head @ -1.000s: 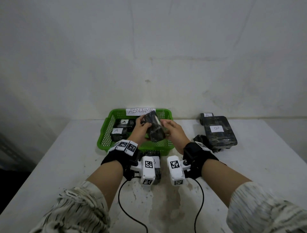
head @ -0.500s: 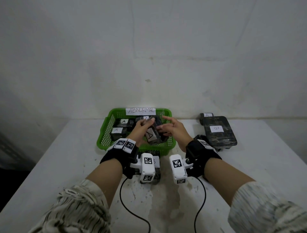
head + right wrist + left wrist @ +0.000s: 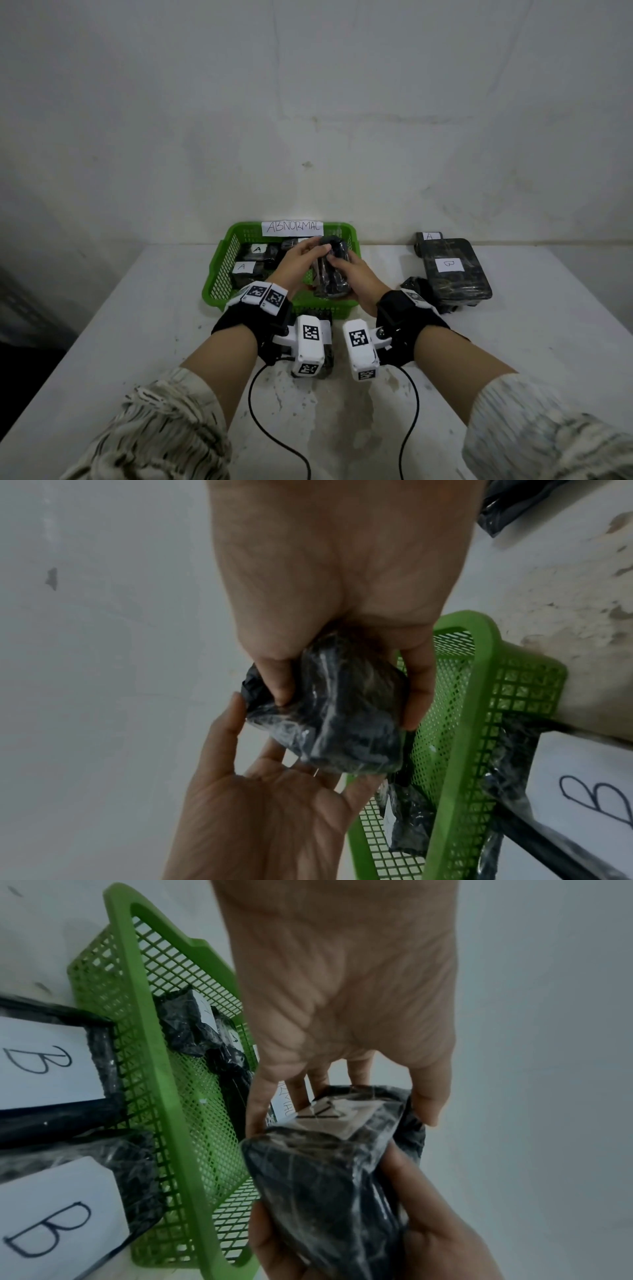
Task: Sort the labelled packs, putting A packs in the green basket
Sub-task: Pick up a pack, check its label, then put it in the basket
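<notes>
Both hands raised over basket (image 3: 219, 274); right hand (image 3: 356, 277) grips pack (image 3: 330, 274), left hand (image 3: 294, 263) clasps its far end.

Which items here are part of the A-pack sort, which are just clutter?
In play:
- held pack, A label in the left wrist view, in left hand and right hand
- green basket
- A packs inside

Idle:
- B pack
- wrist cables

The pack (image 3: 330, 270) now stands on end over the basket (image 3: 219, 274), its label turned from the head view; the right hand (image 3: 356, 277) grips it again.
</notes>
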`<state>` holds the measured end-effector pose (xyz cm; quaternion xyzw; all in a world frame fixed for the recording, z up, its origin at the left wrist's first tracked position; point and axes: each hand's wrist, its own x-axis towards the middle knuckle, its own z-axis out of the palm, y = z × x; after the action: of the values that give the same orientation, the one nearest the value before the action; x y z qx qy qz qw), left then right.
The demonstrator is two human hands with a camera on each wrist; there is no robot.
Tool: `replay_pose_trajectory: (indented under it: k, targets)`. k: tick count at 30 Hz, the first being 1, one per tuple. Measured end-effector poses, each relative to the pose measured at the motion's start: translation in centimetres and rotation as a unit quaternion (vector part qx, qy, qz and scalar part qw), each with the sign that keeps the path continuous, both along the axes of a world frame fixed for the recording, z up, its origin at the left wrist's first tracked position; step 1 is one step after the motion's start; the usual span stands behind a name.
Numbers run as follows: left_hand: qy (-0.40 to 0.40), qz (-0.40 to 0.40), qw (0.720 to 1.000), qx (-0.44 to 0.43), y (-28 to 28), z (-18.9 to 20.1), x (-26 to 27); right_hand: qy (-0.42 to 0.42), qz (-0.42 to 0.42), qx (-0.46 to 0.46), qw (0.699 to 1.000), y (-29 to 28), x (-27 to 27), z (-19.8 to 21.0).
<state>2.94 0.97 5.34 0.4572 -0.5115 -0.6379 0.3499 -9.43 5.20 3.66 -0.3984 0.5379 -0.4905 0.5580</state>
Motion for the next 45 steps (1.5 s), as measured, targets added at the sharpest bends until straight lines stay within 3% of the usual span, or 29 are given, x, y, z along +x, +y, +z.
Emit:
replay_pose_trajectory:
  k: [6, 13, 16, 21, 27, 36, 40, 45]
  targets:
    - [-0.001, 0.06, 0.998, -0.001, -0.6, -0.6, -0.1, 0.041, 0.055, 0.013, 0.998, -0.1, -0.1, -0.3]
    - [-0.03, 0.007, 0.999, -0.028, -0.3, -1.3, -0.2, 0.018, 0.049, 0.001, 0.999, -0.1, -0.5, -0.5]
    - [0.039, 0.027, 0.998, 0.034, -0.3, -1.4, 0.4, -0.042, 0.079, -0.003, 0.996, 0.5, -1.0, 0.1]
    - [0.09, -0.043, 0.98, 0.171, -0.3, -2.1, 1.0, -0.016, 0.06, -0.005, 0.998, 0.1, -1.1, 0.2]
    - [0.035, -0.099, 0.985, 0.138, -0.1, -2.3, 1.4, -0.046, 0.019, -0.008, 0.999, -0.2, -1.1, 0.0]
    - [-0.009, -0.102, 0.989, 0.108, -0.5, -2.5, 1.5, -0.064, 0.049, 0.001, 0.997, 0.1, -1.2, -0.4]
    - [0.008, -0.104, 0.99, 0.091, -0.5, -2.8, 1.8, -0.041, 0.046, -0.007, 0.998, -0.1, -1.2, 0.0]
    - [-0.003, -0.093, 0.993, 0.077, -0.6, -2.7, 2.1, -0.093, 0.066, -0.003, 0.993, 0.1, -1.4, -0.2]
